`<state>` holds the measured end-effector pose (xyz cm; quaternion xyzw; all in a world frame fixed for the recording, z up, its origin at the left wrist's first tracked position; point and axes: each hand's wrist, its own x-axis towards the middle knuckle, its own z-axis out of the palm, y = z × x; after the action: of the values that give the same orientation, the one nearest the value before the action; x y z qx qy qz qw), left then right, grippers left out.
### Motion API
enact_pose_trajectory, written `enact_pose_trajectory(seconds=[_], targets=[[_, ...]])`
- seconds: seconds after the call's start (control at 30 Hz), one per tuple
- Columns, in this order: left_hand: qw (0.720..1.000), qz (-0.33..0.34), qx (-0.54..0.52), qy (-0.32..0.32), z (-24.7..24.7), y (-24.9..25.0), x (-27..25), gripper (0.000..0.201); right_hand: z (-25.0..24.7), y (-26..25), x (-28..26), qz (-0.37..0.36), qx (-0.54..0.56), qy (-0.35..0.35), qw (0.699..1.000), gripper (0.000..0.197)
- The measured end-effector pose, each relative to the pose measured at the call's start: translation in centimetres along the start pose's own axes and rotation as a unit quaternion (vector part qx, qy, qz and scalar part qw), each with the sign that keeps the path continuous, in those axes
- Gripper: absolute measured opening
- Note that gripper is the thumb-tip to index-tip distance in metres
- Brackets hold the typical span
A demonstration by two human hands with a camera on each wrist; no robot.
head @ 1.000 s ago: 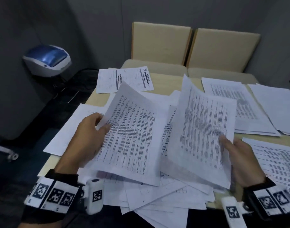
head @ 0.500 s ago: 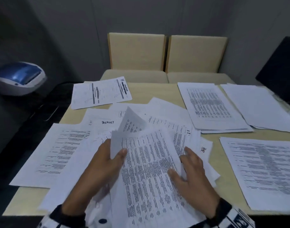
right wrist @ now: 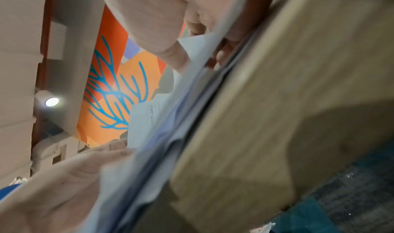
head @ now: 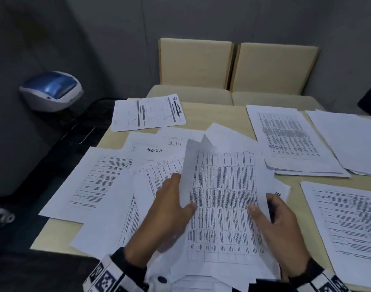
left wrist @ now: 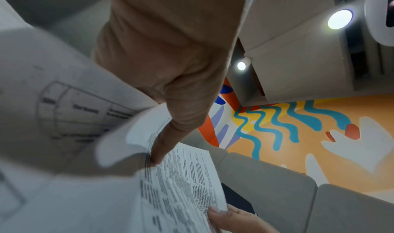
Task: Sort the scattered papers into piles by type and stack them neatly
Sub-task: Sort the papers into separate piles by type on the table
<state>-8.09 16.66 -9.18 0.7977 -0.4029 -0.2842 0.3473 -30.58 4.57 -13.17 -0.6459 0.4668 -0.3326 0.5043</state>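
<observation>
Head camera is looking down at a pale wooden table (head: 203,114) covered with printed papers. Both hands are gripping one sheet with a dense printed grid (head: 224,207), which is lifting off the loose heap at the near middle of the table. The left hand (head: 167,216) is pinching the sheet's left edge, thumb lying on the print and fingers curling behind. The right hand (head: 279,226) is pinching the right edge the same way, thumb on top. Under and around the held sheet, scattered papers (head: 121,207) are overlapping at odd angles; one is reading "TASKLIST" (head: 154,150) in handwriting. Sorted piles are lying apart: a form stack (head: 148,112) at the far left, a table-print stack (head: 290,140) at the far right, a blank-topped stack (head: 346,140) just beside it, and another printed stack (head: 349,224) at the near right. Left wrist camera is showing the thumb (left wrist: 170,132) pressing on curling pages. Right wrist camera is blurring.
</observation>
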Motion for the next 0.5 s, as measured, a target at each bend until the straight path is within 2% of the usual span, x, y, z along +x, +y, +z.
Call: enact_pose_trajectory(seconds=[0.07,0.13,0.2,0.23,0.33,0.37,0.47,0.5], targets=[[1.0,0.001,0.0,-0.018,0.3,0.2,-0.3,0.051,-0.2,-0.2,0.2,0.024,0.056,0.007,0.998,0.042],[0.999,0.017,0.01,-0.034,0.9,0.4,-0.7,0.051,-0.5,-0.3,0.6,0.072,0.133,0.021,0.988,0.069],[0.998,0.037,0.038,-0.045,1.4,0.6,-1.1,0.053,-0.9,-0.6,1.0,0.094,0.154,0.022,0.983,0.087],[0.996,0.041,0.06,-0.051,1.5,0.6,-1.2,0.058,-1.2,-0.8,1.2,0.083,0.143,0.007,0.986,0.084],[0.986,0.015,0.138,-0.09,0.6,0.7,-0.9,0.088,-2.2,-1.9,1.8,0.025,0.149,0.016,0.988,0.036],[0.982,0.002,0.164,-0.098,-0.2,0.6,-0.8,0.101,-3.3,-1.4,2.6,0.029,0.175,0.016,0.984,0.032],[0.966,-0.052,0.227,-0.112,-2.9,-0.7,-0.3,0.136,-6.7,1.0,5.3,0.064,0.247,-0.06,0.965,0.049],[0.958,-0.07,0.251,-0.116,-3.5,-1.2,-0.2,0.146,-8.8,3.7,6.5,0.061,0.248,-0.027,0.966,0.049]])
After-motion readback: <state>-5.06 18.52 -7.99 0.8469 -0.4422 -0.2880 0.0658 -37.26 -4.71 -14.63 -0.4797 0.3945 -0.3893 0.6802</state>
